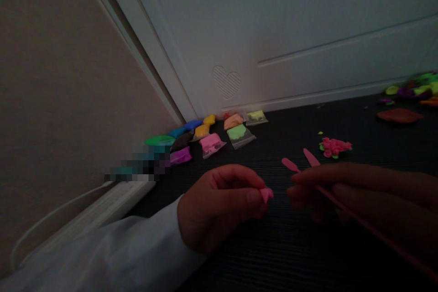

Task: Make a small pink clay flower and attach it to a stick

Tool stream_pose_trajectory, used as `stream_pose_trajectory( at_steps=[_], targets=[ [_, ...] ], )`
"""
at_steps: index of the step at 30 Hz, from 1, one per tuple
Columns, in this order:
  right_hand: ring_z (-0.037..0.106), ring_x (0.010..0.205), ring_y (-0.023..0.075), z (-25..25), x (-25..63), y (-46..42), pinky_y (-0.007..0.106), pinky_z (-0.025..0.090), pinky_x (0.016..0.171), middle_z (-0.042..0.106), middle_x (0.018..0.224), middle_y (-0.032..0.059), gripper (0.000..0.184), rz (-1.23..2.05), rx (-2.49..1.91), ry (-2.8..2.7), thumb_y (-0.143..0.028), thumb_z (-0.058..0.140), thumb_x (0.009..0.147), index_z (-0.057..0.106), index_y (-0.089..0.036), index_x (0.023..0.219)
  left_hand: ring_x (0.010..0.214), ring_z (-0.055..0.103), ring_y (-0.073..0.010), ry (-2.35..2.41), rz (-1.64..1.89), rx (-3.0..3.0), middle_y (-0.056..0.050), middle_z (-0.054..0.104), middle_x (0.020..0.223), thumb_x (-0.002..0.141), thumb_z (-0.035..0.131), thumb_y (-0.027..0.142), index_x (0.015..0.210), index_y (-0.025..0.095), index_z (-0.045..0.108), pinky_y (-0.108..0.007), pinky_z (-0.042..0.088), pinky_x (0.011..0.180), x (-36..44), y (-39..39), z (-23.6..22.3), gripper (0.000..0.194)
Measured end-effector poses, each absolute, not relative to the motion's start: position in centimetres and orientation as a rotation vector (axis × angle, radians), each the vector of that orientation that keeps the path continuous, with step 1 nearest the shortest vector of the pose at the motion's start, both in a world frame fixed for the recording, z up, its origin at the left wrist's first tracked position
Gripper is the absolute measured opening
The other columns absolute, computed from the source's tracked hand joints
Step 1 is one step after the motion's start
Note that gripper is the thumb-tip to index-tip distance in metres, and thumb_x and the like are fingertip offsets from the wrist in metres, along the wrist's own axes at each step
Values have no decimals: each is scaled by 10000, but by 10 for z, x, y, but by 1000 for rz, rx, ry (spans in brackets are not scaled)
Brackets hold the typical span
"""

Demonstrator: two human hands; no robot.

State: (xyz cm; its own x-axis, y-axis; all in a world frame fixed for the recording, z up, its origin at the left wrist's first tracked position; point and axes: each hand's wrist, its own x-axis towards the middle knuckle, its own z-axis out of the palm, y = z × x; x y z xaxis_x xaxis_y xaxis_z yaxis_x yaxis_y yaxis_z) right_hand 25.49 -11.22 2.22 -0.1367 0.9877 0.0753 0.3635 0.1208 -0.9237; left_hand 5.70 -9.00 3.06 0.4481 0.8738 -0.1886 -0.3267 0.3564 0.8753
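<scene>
My left hand (219, 205) is curled shut, pinching a small pink lump of clay (266, 194) between thumb and fingers. My right hand (362, 196) is closed around a thin pink modelling tool (359, 221); its flat tip (290, 164) points left, just above the lump. A second pink tool (310, 157) lies on the dark ribbed mat (273, 246) right behind. Beyond that rests a small cluster of pink clay flowers with green leaves (334, 147).
Several small bags of coloured clay (212, 139) lie in a group by the white door (273, 32). More clay pieces, green, purple and orange (409, 96), sit at the far right. A beige wall (51, 100) and a white cable (51, 219) are on the left.
</scene>
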Motion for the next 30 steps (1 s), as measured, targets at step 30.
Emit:
stream_pose_trajectory(
  at_steps=[30],
  targets=[
    [592, 785, 161, 38, 246, -117, 204, 504, 629, 639, 795, -61, 194, 1132, -1361, -1642, -228, 528, 679, 595, -336, 825, 548, 541, -72, 755, 943, 831, -11, 611, 600, 613, 608, 56, 680, 136, 633, -166, 435, 533, 58, -88, 28, 107]
  ],
)
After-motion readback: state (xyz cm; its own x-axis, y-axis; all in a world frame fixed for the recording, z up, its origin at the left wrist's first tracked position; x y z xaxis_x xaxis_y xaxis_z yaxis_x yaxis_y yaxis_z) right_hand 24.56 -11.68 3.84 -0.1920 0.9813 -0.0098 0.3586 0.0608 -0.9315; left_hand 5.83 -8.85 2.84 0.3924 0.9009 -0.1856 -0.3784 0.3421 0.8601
